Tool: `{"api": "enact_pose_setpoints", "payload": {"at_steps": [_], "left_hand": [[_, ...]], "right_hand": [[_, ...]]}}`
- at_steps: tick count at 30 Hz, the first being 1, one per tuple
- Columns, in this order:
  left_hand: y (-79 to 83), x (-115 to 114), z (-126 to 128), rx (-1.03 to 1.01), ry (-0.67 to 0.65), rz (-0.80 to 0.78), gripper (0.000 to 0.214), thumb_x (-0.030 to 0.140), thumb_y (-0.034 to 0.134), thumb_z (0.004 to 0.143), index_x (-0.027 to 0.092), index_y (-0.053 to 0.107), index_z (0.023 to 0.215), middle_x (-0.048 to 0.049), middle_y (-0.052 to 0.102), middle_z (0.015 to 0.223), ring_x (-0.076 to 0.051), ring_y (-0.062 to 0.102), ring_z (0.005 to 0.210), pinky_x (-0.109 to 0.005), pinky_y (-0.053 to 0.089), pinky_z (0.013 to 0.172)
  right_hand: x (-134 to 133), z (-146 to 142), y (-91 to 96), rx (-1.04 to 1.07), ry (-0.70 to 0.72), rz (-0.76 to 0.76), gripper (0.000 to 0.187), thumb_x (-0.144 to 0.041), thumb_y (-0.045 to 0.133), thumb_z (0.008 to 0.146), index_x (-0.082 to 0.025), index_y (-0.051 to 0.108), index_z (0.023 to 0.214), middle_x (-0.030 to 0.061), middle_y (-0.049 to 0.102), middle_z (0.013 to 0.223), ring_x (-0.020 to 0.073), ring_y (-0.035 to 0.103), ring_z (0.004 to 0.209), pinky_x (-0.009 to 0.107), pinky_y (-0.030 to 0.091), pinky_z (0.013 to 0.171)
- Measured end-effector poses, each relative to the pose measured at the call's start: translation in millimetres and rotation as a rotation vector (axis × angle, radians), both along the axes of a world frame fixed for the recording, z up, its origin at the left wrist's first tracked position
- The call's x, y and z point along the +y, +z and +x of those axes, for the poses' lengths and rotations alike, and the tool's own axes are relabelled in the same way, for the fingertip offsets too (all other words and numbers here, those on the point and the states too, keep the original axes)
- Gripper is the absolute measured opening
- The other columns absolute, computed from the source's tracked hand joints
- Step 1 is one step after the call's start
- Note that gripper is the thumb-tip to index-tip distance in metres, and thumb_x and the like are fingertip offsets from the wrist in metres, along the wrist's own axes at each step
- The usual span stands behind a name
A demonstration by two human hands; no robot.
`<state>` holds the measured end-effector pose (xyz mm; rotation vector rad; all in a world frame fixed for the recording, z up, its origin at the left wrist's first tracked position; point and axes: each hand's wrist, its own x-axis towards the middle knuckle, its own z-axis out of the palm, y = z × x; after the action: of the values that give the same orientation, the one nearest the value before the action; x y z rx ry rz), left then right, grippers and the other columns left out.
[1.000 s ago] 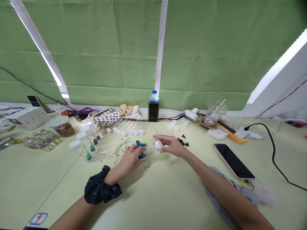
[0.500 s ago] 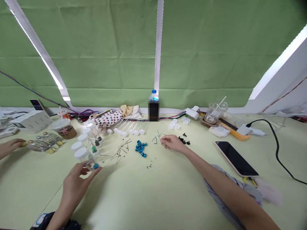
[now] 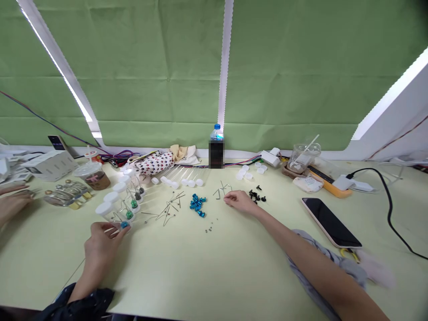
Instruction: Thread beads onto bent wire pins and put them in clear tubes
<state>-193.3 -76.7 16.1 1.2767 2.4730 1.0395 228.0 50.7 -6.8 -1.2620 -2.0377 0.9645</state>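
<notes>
Pinching the low end of a clear tube (image 3: pixel 104 208) with the left hand (image 3: pixel 102 245), at the near end of a row. Already filled, seemingly: blue inside, white lid on, much like the row of other tubes (image 3: pixel 111 197) behind. Right hand (image 3: pixel 240 200) beside bent metal sticks (image 3: pixel 220 192), fingertips close together; cannot tell if holding anything. Left to use, probably: blue bits (image 3: pixel 197 204), black bits (image 3: pixel 257 196), long lidded tubes (image 3: pixel 191 183) loose on the table (image 3: pixel 207 272).

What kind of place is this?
Probably a shared worktable, maybe in a small workshop: loose blue parts lie in a pile, white-capped jars stand in a row, and another person's hand shows at the left edge.
</notes>
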Motion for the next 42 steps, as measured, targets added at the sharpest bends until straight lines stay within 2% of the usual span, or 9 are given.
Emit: {"api": "enact_pose_setpoints", "payload": {"at_steps": [6, 10, 13, 17, 20, 24, 30, 34, 42], "left_hand": [[-0.7, -3.3, -1.2, 0.156, -0.005, -0.064, 0.042, 0.052, 0.062, 0.061, 0.023, 0.034, 0.076, -0.0074, 0.059, 0.086, -0.031, 0.061, 0.088, -0.041, 0.05, 0.068], [-5.2, -12.3, 12.7, 0.399, 0.058, 0.182, 0.037, 0.053, 0.058, 0.065, 0.024, 0.037, 0.075, -0.0044, 0.049, 0.09, -0.026, 0.057, 0.079, -0.04, 0.05, 0.067], [-5.0, -7.1, 32.5, 0.478, -0.257, 0.327, 0.021, 0.041, 0.053, 0.077, 0.023, 0.041, 0.076, -0.0029, 0.051, 0.082, -0.022, 0.055, 0.076, -0.036, 0.048, 0.072], [2.9, 25.1, 61.6, 0.464, -0.828, 0.22, 0.011, 0.031, 0.047, 0.083, 0.022, 0.053, 0.087, -0.0067, 0.057, 0.093, -0.022, 0.055, 0.089, -0.034, 0.044, 0.081], [10.5, 59.3, 79.0, 0.446, -0.97, 0.147, 0.019, 0.027, 0.04, 0.087, 0.021, 0.057, 0.094, -0.0083, 0.058, 0.097, -0.022, 0.055, 0.092, -0.035, 0.044, 0.08], [19.5, 102.8, 90.8, 0.459, -1.045, 0.078, 0.021, 0.027, 0.044, 0.084, 0.021, 0.063, 0.088, -0.0087, 0.061, 0.093, -0.023, 0.056, 0.092, -0.034, 0.043, 0.08], [31.6, 146.5, 82.3, 0.451, -1.2, -0.226, 0.011, 0.024, 0.058, 0.069, 0.023, 0.068, 0.074, -0.0038, 0.064, 0.078, -0.02, 0.059, 0.074, -0.027, 0.042, 0.068], [32.6, 153.8, 81.7, 0.406, -1.214, -0.297, 0.01, 0.02, 0.061, 0.062, 0.021, 0.068, 0.069, -0.0021, 0.064, 0.075, -0.019, 0.058, 0.071, -0.026, 0.041, 0.064], [26.2, 146.7, 92.6, 0.417, -1.242, -0.26, 0.011, 0.016, 0.053, 0.07, 0.021, 0.062, 0.067, -0.0007, 0.062, 0.072, -0.016, 0.055, 0.067, -0.026, 0.041, 0.066]], "right_hand": [[-1.3, -2.0, -1.9, -0.025, -0.023, 0.056, 0.024, -0.034, 0.054, 0.078, -0.015, 0.068, 0.083, 0.0067, 0.068, 0.079, 0.0169, 0.061, 0.072, 0.026, 0.047, 0.065], [-1.4, -3.3, -2.4, -0.045, -0.028, 0.087, 0.023, -0.032, 0.054, 0.078, -0.015, 0.069, 0.083, 0.0069, 0.068, 0.079, 0.0168, 0.061, 0.072, 0.027, 0.046, 0.066], [-1.1, -3.8, -3.2, -0.069, -0.03, 0.102, 0.022, -0.03, 0.054, 0.078, -0.015, 0.069, 0.083, 0.0066, 0.068, 0.078, 0.0165, 0.061, 0.071, 0.026, 0.046, 0.066], [-0.9, -3.8, -5.1, -0.087, -0.033, 0.114, 0.021, -0.029, 0.054, 0.078, -0.016, 0.07, 0.083, 0.0059, 0.068, 0.077, 0.0161, 0.06, 0.07, 0.026, 0.045, 0.064], [-0.9, -3.7, -6.8, -0.082, -0.036, 0.116, 0.02, -0.028, 0.055, 0.078, -0.016, 0.07, 0.084, 0.0059, 0.068, 0.077, 0.0159, 0.06, 0.069, 0.026, 0.045, 0.064], [-0.8, -3.6, -7.7, -0.077, -0.039, 0.125, 0.02, -0.028, 0.055, 0.078, -0.016, 0.07, 0.085, 0.0058, 0.068, 0.077, 0.0156, 0.059, 0.07, 0.026, 0.045, 0.064], [-0.3, -3.1, -6.9, -0.06, -0.031, 0.114, 0.022, -0.029, 0.054, 0.079, -0.015, 0.069, 0.085, 0.0059, 0.067, 0.076, 0.0151, 0.059, 0.068, 0.025, 0.045, 0.063], [-0.1, -2.4, -7.0, -0.058, -0.036, 0.115, 0.022, -0.029, 0.054, 0.079, -0.015, 0.069, 0.085, 0.0054, 0.067, 0.077, 0.0147, 0.059, 0.068, 0.025, 0.045, 0.064], [0.7, -2.6, -8.4, -0.058, -0.035, 0.126, 0.021, -0.03, 0.053, 0.079, -0.016, 0.068, 0.084, 0.0048, 0.066, 0.075, 0.0142, 0.057, 0.066, 0.024, 0.044, 0.062]]}}
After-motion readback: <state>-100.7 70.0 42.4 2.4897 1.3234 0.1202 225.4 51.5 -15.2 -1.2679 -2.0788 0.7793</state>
